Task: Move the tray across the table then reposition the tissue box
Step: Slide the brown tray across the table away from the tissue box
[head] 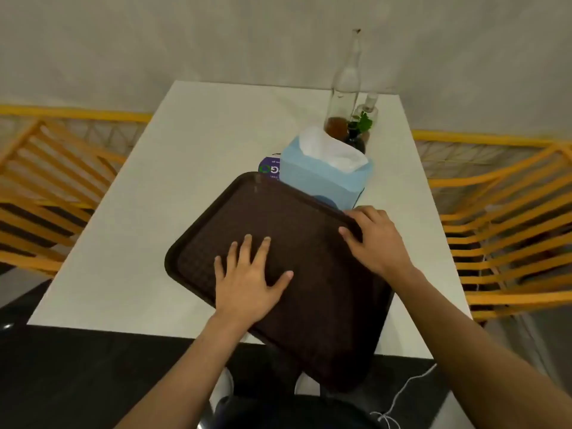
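Brown tray (309, 274), overhanging the table's (154, 181) near edge, is being pressed by the flat left hand (247, 286); its far rim is being gripped by the right hand (374, 239). The touching tissue box (322, 174) risks being toppled.

A white counter (216, 150) stands with its far edge against a plain grey-white wall (185, 35), under soft, even light. Beyond its left edge and its right edge there are orange slatted wooden chairs (46, 193), and behind them an orange rail (77, 113) runs along the wall. In front of the near edge the floor (77, 366) is dark, and a thin white cable (405, 394) lies there near the right corner.
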{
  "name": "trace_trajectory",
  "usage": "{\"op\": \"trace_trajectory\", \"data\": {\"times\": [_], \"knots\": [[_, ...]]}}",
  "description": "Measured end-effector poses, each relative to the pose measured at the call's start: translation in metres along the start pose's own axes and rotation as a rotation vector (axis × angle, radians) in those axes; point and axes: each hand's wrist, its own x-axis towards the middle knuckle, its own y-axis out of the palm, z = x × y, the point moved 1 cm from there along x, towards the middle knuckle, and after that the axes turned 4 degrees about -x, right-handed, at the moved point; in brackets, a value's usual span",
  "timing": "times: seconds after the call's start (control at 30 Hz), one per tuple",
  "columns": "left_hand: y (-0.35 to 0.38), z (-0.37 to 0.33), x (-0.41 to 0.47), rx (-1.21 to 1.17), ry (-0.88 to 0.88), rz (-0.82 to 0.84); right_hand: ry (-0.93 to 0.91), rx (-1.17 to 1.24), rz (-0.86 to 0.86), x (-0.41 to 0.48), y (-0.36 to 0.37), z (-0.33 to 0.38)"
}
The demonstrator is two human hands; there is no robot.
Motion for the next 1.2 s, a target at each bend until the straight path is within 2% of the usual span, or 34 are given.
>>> {"op": "trace_trajectory", "data": {"times": [0.13,0.23,0.53,0.6,0.67,0.77,0.83,0.9,0.97,1.2], "knots": [[0.017,0.001,-0.005,0.072,-0.064,0.055,0.023,-0.059,0.087,0.002,0.008,-0.009],[0.021,0.004,-0.006,0.085,-0.061,0.056,0.049,-0.059,0.088,0.005,0.012,-0.009],[-0.011,0.041,0.008,0.095,0.083,0.141,0.117,-0.018,0.124,0.002,0.021,0.009],[-0.02,0.048,0.008,0.086,0.115,0.121,0.139,-0.016,0.139,0.0,0.024,0.02],[-0.026,0.056,-0.001,0.063,0.138,0.005,0.151,-0.021,0.157,0.0,0.028,0.031],[-0.029,0.072,-0.026,-0.026,0.02,-0.239,0.153,-0.07,0.184,0.005,0.033,0.048],[-0.028,0.083,-0.038,-0.086,-0.144,-0.296,0.104,-0.082,0.143,0.011,0.036,0.059],[-0.024,0.09,-0.045,-0.155,-0.249,-0.273,0.009,-0.064,0.096,0.017,0.039,0.07],[-0.02,0.094,-0.046,-0.185,-0.259,-0.241,-0.058,-0.062,0.083,0.024,0.042,0.079],[-0.022,0.11,-0.031,-0.13,-0.231,-0.214,0.137,-0.01,0.237,0.037,0.055,0.091]]}}
